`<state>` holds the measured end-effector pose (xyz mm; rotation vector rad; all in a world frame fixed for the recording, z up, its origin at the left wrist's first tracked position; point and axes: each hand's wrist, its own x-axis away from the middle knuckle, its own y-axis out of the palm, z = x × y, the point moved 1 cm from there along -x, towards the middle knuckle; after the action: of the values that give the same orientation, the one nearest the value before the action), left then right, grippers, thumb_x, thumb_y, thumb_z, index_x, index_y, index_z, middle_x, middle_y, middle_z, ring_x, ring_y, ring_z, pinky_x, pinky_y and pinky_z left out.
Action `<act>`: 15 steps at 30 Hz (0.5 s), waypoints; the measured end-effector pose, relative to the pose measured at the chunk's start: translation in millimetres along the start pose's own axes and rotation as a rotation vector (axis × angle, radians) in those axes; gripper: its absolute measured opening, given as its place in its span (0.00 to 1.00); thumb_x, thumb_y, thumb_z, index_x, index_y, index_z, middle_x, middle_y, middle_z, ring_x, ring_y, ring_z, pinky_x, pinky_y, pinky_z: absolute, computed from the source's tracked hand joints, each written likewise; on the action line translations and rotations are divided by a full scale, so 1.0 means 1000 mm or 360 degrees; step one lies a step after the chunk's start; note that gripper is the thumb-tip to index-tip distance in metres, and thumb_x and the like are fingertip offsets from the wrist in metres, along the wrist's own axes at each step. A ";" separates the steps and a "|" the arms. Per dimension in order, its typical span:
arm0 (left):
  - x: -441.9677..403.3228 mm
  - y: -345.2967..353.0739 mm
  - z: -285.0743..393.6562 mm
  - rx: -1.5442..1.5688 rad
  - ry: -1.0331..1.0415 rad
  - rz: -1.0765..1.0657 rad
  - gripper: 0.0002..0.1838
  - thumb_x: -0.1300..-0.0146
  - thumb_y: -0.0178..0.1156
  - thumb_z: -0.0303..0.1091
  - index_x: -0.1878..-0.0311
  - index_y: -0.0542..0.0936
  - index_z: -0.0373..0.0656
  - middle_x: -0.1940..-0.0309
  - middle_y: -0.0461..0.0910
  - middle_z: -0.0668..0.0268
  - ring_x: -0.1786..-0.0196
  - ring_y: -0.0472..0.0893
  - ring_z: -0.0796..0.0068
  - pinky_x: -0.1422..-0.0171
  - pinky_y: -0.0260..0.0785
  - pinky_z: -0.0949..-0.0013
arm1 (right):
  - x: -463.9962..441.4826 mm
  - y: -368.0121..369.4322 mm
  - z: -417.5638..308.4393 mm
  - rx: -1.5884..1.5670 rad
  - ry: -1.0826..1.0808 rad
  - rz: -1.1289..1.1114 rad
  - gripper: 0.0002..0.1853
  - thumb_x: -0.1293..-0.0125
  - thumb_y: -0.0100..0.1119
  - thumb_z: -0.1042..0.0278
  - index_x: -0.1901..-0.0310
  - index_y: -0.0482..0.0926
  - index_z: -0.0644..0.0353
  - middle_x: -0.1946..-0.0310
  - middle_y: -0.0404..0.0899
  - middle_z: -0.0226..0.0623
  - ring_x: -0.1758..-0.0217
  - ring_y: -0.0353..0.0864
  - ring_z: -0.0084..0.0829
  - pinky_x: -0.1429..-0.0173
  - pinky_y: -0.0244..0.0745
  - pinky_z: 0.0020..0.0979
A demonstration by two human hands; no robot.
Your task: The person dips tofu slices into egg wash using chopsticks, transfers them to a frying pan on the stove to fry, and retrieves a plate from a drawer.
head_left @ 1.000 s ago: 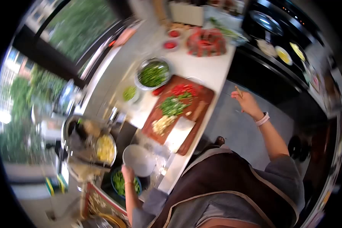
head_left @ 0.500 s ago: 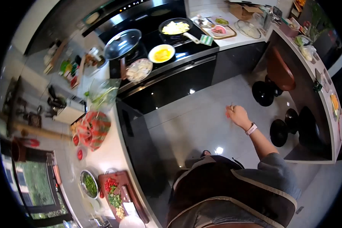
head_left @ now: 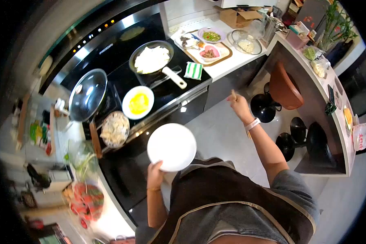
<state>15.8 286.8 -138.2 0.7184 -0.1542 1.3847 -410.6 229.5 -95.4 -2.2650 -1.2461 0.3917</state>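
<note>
My left hand [head_left: 155, 177] grips the rim of a white plate [head_left: 172, 147], tilted in front of my apron. Out to the right, my right hand [head_left: 240, 109] is closed around thin wooden chopsticks [head_left: 233, 94]; one end shows above the fingers, the other below the wrist. Nearest the plate, at the stove's front edge, are a bowl of yellow beaten egg [head_left: 138, 103] and a dish of pale slices [head_left: 115, 129]. Behind them stands a frying pan [head_left: 151, 59] with white pieces in it. A lidded wok [head_left: 88, 95] sits on the left burner.
A green-striped packet [head_left: 193, 70] lies right of the pan handle. Beyond it, a tray [head_left: 225, 56] bears small dishes. The wok's wooden handle [head_left: 96, 140] sticks out over the counter edge. Stools [head_left: 264, 108] stand under the curved counter [head_left: 347, 160] at right. A striped bag [head_left: 87, 201] is at left.
My left hand has come into view with the white plate. The view has turned toward the stove, which appears nearer. My right hand stays closed, slightly higher and further left in view.
</note>
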 end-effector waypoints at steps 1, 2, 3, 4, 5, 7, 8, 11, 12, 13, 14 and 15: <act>-0.038 0.023 -0.003 0.0008 -0.0038 -0.0117 0.21 0.39 0.54 0.34 0.49 0.71 0.25 0.56 0.78 0.53 0.62 0.82 0.63 0.63 0.77 0.67 | -0.023 0.009 0.009 0.0020 0.0009 0.0018 0.19 0.35 0.49 0.57 0.69 0.79 0.68 0.77 0.78 0.48 0.74 0.78 0.44 0.65 0.71 0.39; -0.066 0.048 -0.005 0.0023 -0.0023 -0.0162 0.22 0.38 0.53 0.34 0.48 0.70 0.25 0.56 0.78 0.52 0.62 0.82 0.62 0.62 0.78 0.66 | -0.045 0.019 0.014 0.0128 0.0082 -0.0120 0.17 0.37 0.52 0.60 0.71 0.79 0.68 0.79 0.77 0.43 0.76 0.76 0.36 0.68 0.70 0.35; -0.089 0.072 -0.003 0.0028 -0.0008 -0.0198 0.22 0.37 0.52 0.34 0.46 0.68 0.25 0.55 0.77 0.51 0.61 0.82 0.61 0.60 0.78 0.65 | -0.064 0.033 0.019 0.0224 0.0160 -0.0263 0.14 0.40 0.55 0.64 0.72 0.80 0.69 0.81 0.76 0.38 0.77 0.74 0.28 0.70 0.69 0.32; -0.107 0.096 0.003 0.0089 -0.0067 -0.0237 0.22 0.37 0.52 0.33 0.46 0.67 0.25 0.55 0.77 0.50 0.60 0.82 0.61 0.59 0.79 0.63 | -0.087 0.052 0.021 0.0192 0.0202 -0.0272 0.14 0.42 0.58 0.63 0.71 0.81 0.69 0.81 0.77 0.40 0.77 0.75 0.29 0.70 0.70 0.33; -0.120 0.116 0.008 0.0145 -0.0123 -0.0275 0.22 0.37 0.51 0.33 0.45 0.66 0.25 0.54 0.76 0.50 0.59 0.82 0.60 0.58 0.79 0.62 | -0.108 0.071 0.021 0.0155 0.0243 -0.0281 0.14 0.44 0.60 0.62 0.70 0.81 0.69 0.81 0.77 0.42 0.77 0.76 0.30 0.69 0.71 0.33; -0.150 0.135 0.007 0.0140 -0.0129 -0.0292 0.21 0.37 0.52 0.32 0.45 0.66 0.26 0.53 0.76 0.50 0.58 0.81 0.61 0.59 0.80 0.62 | -0.157 0.104 0.016 0.0248 0.0080 -0.0378 0.18 0.45 0.62 0.59 0.69 0.81 0.71 0.79 0.78 0.48 0.75 0.79 0.36 0.67 0.73 0.36; -0.160 0.147 0.009 0.0126 -0.0157 -0.0256 0.21 0.37 0.52 0.31 0.46 0.67 0.26 0.53 0.75 0.51 0.58 0.81 0.61 0.59 0.80 0.62 | -0.181 0.117 0.011 0.0299 0.0159 -0.0356 0.19 0.46 0.63 0.57 0.70 0.80 0.71 0.77 0.79 0.51 0.73 0.81 0.40 0.65 0.74 0.38; -0.181 0.175 0.013 0.0049 -0.0281 -0.0056 0.20 0.38 0.52 0.30 0.46 0.67 0.27 0.54 0.75 0.53 0.57 0.80 0.62 0.59 0.80 0.62 | -0.240 0.157 0.021 0.0085 -0.0060 -0.0290 0.22 0.49 0.64 0.54 0.73 0.79 0.73 0.73 0.80 0.56 0.67 0.82 0.49 0.61 0.75 0.42; -0.187 0.173 0.007 0.0056 -0.0245 -0.0071 0.20 0.38 0.52 0.29 0.46 0.67 0.28 0.54 0.75 0.53 0.56 0.80 0.62 0.58 0.80 0.61 | -0.254 0.170 0.024 0.0130 -0.0074 -0.0385 0.21 0.49 0.64 0.55 0.73 0.79 0.72 0.73 0.79 0.57 0.67 0.81 0.50 0.60 0.75 0.43; -0.195 0.177 0.002 0.0068 -0.0204 -0.0082 0.20 0.38 0.52 0.29 0.45 0.66 0.28 0.54 0.75 0.53 0.56 0.80 0.62 0.57 0.80 0.60 | -0.267 0.181 0.026 0.0176 -0.0093 -0.0484 0.21 0.49 0.64 0.55 0.72 0.79 0.72 0.73 0.79 0.57 0.67 0.81 0.51 0.60 0.75 0.44; -0.195 0.183 0.002 0.0070 -0.0218 -0.0052 0.20 0.38 0.52 0.29 0.45 0.66 0.28 0.54 0.75 0.53 0.56 0.80 0.62 0.57 0.80 0.60 | -0.266 0.164 -0.004 0.0345 -0.0027 -0.0663 0.19 0.49 0.61 0.57 0.71 0.80 0.70 0.70 0.79 0.60 0.64 0.80 0.52 0.57 0.74 0.44; -0.198 0.189 0.001 0.0019 -0.0242 0.0024 0.20 0.38 0.52 0.28 0.44 0.66 0.29 0.54 0.75 0.53 0.56 0.80 0.61 0.56 0.79 0.59 | -0.266 0.159 -0.014 0.0406 -0.0193 -0.0625 0.18 0.48 0.61 0.57 0.72 0.80 0.68 0.72 0.79 0.56 0.66 0.80 0.52 0.60 0.74 0.45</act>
<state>-201.1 122.5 -166.2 0.8343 -0.2719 1.3458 -436.2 -69.6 -173.9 -1.7567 -1.5647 0.5108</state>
